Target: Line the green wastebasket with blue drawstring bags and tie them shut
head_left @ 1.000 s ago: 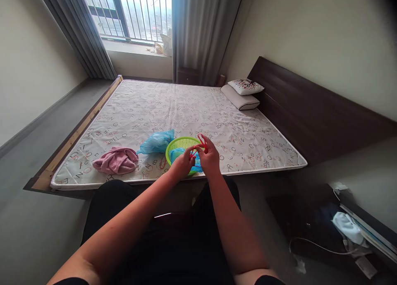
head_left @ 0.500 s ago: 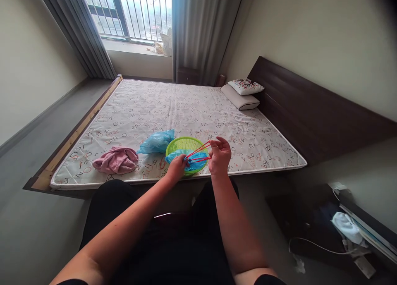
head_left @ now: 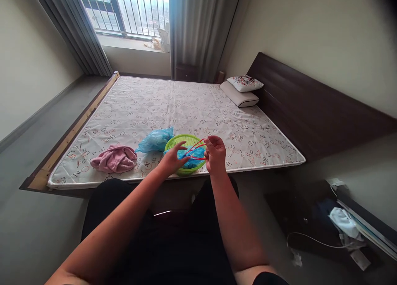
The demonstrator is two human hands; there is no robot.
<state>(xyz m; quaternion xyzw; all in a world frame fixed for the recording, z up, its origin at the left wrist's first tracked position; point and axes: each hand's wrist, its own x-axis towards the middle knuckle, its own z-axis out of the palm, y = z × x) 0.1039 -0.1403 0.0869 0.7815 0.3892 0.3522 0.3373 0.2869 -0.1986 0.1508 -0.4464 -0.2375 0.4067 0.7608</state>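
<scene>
My right hand pinches a red string, stretched in loops towards the left. The string runs down to a blue plastic bag lying in a green plastic basket near the mattress edge. At the basket's left side is my left hand, its thumb and fingers apart, close to the bag's gathered part and the string's end. A second blue plastic bag, bulging, lies just left of the basket. Further left is a crumpled pink towel.
The letter-printed mattress stretches ahead in a wooden bed frame. Two stacked pillows lie by the dark headboard. At lower right, a dark nightstand stands near a white cable and a white cloth-like item.
My left hand has let go of the bag's gathered part and spread its fingers, moving slightly left. My right hand still holds the red string, its fingers more curled.
</scene>
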